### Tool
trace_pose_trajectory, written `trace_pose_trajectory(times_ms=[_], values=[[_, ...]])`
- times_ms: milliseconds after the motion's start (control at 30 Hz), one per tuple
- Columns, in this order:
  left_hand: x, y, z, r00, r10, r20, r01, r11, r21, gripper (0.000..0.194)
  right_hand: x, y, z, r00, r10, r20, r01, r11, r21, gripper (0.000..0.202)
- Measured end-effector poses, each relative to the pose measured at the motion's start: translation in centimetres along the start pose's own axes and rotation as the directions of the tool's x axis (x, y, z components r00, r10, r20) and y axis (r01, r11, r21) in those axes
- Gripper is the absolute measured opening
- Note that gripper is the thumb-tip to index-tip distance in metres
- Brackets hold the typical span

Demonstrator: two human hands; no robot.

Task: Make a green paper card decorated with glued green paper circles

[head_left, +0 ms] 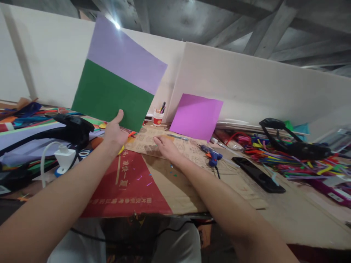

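My left hand (117, 131) holds up a two-tone paper sheet by its lower edge, with the thumb on the front. Green paper (112, 95) makes up the lower part and lavender paper (123, 51) the upper part. The sheet is tilted above the table, and I cannot tell whether it is one piece or two overlapping. My right hand (166, 148) is low over the brown printed cardboard (145, 140), its fingers loosely bent and partly hidden, with nothing visible in them. Beyond it, a bright purple sheet (197, 115) leans upright at the back.
A blue glue gun (212, 155) and a black phone (257, 175) lie on the right. Colourful pipe cleaners (287, 160) are heaped beside a black strap-like device (296, 142). At the back stands a cup of pens (158, 117). A white charger (65, 157) is at left.
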State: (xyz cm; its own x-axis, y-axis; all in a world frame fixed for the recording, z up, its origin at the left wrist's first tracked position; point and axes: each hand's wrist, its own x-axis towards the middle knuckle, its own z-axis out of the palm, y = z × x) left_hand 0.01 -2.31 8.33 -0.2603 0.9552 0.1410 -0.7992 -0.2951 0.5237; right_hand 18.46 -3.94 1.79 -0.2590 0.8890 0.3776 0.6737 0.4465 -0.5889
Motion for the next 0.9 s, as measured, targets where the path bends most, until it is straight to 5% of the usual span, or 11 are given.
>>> trace_pose_trajectory(times_ms=[300, 500, 767, 900], values=[[0.4, 0.0, -0.3, 0.999, -0.044, -0.022, 0.044, 0.999, 0.026, 0.033, -0.7, -0.4, 1.0, 0.97, -0.054, 0.236, 0.134, 0.932, -0.338, 0.026], [0.7, -0.3, -0.6, 0.996, -0.087, -0.008, 0.087, 0.994, 0.072, 0.026, -0.8, -0.3, 0.8, 0.969, -0.08, 0.236, 0.166, 0.914, -0.37, 0.024], [0.0, -3.6, -3.1, 0.989, -0.149, -0.008, 0.145, 0.947, 0.288, 0.033, -0.6, 0.0, 0.4, 0.989, -0.047, 0.139, 0.087, 0.95, -0.301, 0.024], [-0.9, -3.8, -3.1, 0.981, -0.176, 0.084, 0.147, 0.95, 0.277, 0.038, -0.9, 0.4, 0.9, 0.984, -0.091, 0.152, 0.133, 0.944, -0.301, 0.023]])
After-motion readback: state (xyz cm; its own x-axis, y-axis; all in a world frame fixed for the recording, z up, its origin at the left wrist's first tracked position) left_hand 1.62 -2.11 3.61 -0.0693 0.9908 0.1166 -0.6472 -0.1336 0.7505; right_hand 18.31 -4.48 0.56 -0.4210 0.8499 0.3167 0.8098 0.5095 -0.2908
